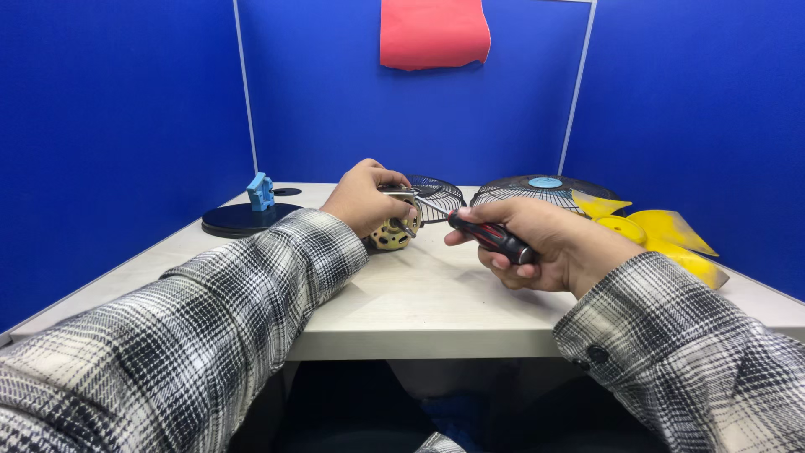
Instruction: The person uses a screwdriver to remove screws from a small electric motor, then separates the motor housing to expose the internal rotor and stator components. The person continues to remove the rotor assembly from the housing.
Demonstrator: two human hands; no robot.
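Screwdriver on the little fan motor, mid-frame

Left hand (362, 198) gripped the motor (392, 232); right hand (537, 243) was wrapped around the red-black screwdriver (490, 236), tip at it.

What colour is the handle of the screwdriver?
The screwdriver handle is black with red stripes, gripped in the right hand. The head view shows it.

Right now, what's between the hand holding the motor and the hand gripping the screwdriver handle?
In the head view, only the screwdriver's metal shaft spans from the right hand to the fan motor held by the left hand, above bare tabletop.
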